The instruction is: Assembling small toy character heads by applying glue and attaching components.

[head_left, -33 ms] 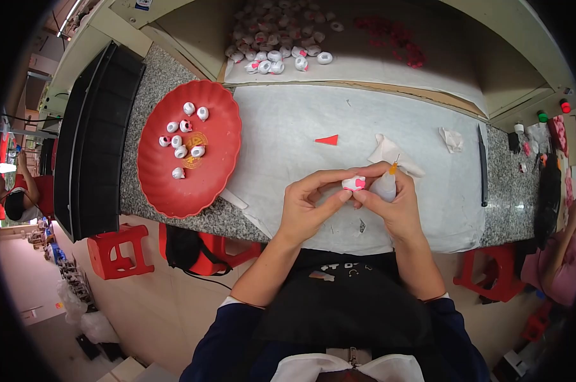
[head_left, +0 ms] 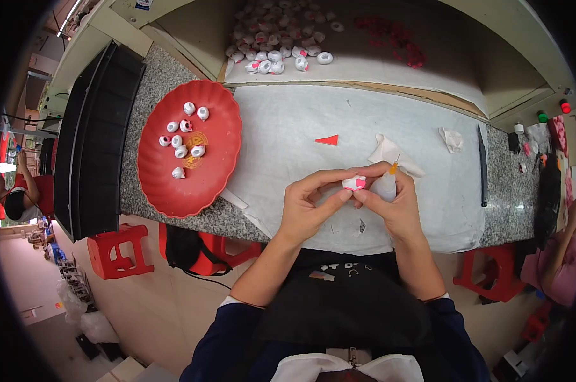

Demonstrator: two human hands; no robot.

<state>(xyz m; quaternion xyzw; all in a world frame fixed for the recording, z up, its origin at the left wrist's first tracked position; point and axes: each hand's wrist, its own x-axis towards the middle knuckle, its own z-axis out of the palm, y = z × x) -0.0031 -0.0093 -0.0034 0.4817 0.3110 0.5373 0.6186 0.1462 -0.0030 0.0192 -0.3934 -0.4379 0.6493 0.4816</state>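
Between the fingertips of my left hand (head_left: 307, 200) is a small white figurine piece (head_left: 354, 183) with a bright pink patch. My right hand (head_left: 399, 207) is closed around a small translucent squeeze bottle (head_left: 385, 187), its orange needle tip pointing up and away from me. The right fingertips also touch the piece, so both hands meet at it. Just beyond the hands lie a crumpled white tissue (head_left: 393, 153) and a red wedge-shaped scrap (head_left: 327, 140) on the white sheet (head_left: 281, 121). How the fingers sit behind the piece is hidden.
A red scalloped plate (head_left: 221, 172) with several similar white pieces stands to the left, beside a black tray (head_left: 97, 140). The shelf at the back holds a pile of white pieces (head_left: 275, 38) and pink parts (head_left: 396, 38). Another tissue (head_left: 452, 139) lies right, near a dark strip (head_left: 483, 165).
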